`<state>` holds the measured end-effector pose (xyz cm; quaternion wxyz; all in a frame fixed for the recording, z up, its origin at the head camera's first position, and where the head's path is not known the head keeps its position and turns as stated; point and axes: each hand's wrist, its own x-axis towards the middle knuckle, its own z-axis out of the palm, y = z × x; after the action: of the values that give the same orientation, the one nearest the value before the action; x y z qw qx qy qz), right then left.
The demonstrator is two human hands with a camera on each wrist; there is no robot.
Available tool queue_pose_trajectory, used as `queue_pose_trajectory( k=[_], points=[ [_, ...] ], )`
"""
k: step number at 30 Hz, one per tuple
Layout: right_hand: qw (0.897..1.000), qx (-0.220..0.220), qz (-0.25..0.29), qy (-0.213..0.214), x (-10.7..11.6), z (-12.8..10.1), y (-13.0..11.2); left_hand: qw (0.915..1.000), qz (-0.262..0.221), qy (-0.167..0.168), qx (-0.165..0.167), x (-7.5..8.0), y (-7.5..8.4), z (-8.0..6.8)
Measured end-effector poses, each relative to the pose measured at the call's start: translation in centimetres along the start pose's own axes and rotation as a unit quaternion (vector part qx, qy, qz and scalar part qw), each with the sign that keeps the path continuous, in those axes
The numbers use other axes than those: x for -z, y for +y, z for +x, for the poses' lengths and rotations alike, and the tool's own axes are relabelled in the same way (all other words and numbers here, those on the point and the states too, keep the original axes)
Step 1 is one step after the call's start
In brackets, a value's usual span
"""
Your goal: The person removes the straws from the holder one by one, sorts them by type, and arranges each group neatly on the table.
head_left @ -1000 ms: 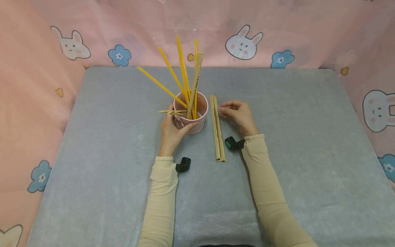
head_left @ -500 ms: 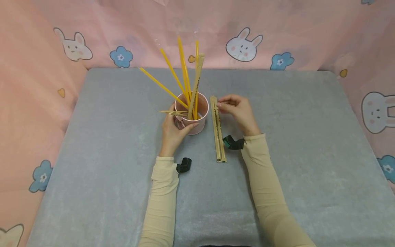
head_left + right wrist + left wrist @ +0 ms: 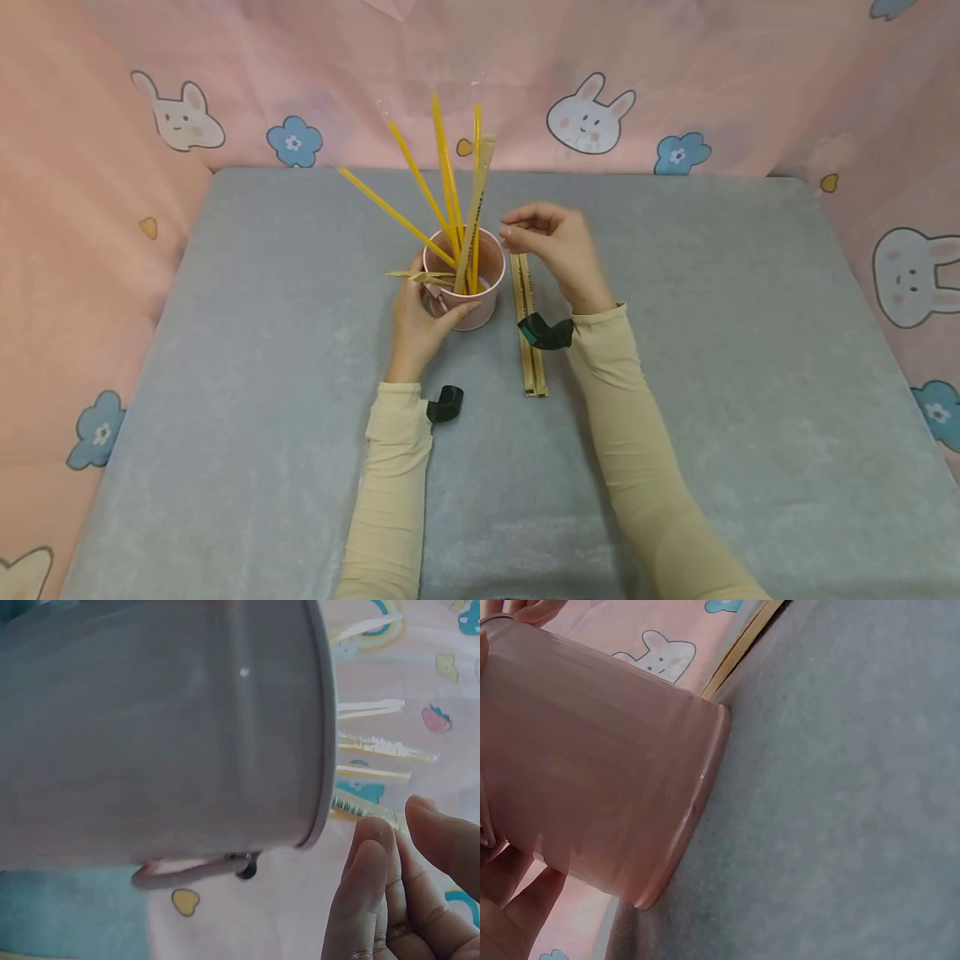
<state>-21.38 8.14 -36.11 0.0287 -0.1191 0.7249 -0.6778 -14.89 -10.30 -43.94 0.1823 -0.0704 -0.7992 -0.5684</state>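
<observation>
My left hand (image 3: 420, 332) holds the pink bucket (image 3: 483, 312) at its left and front, fingers round its wall and thumb along the front. Several thin yellow straws (image 3: 416, 168) in clear wrappers stand fanned out in the bucket, with a tan paper-wrapped stick (image 3: 475, 200) among them. Thin tan strips (image 3: 422, 275) lie across its left rim. Just right of the rim, my right hand (image 3: 561, 250) is raised with fingers bent loosely. A gap shows between thumb and fingers in the right wrist view, with nothing held. Below it lie two more paper-wrapped sticks (image 3: 522, 292) side by side.
The grey tabletop (image 3: 262, 333) extends around both arms. Pink printed cloth (image 3: 495, 50) hangs behind and at both sides. A black wrist camera (image 3: 546, 332) covers part of the lying sticks; another black camera (image 3: 446, 404) sits at the left cuff.
My right hand has moved up and left from beside the lying sticks to the bucket's right rim. The left hand keeps its hold on the bucket.
</observation>
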Motion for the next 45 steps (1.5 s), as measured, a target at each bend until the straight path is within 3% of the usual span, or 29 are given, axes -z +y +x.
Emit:
queue_pose_trajectory(
  k=[9, 18, 45],
  points=[
    [1.0, -0.003, 0.001, -0.009, -1.5, 1.2, -0.9, 1.0, 0.002, 0.0, -0.006, 0.1, 0.0, 0.0],
    [1.0, -0.002, -0.004, 0.023, -2.2, 2.2, -0.5, 1.0, 0.005, -0.003, -0.004, 0.1, -0.1, 0.0],
    [0.996, 0.022, -0.077, 0.036, -3.2, 3.2, 0.4, 1.0, 0.006, -0.002, -0.003, 0.1, -0.2, 0.1]
  ],
)
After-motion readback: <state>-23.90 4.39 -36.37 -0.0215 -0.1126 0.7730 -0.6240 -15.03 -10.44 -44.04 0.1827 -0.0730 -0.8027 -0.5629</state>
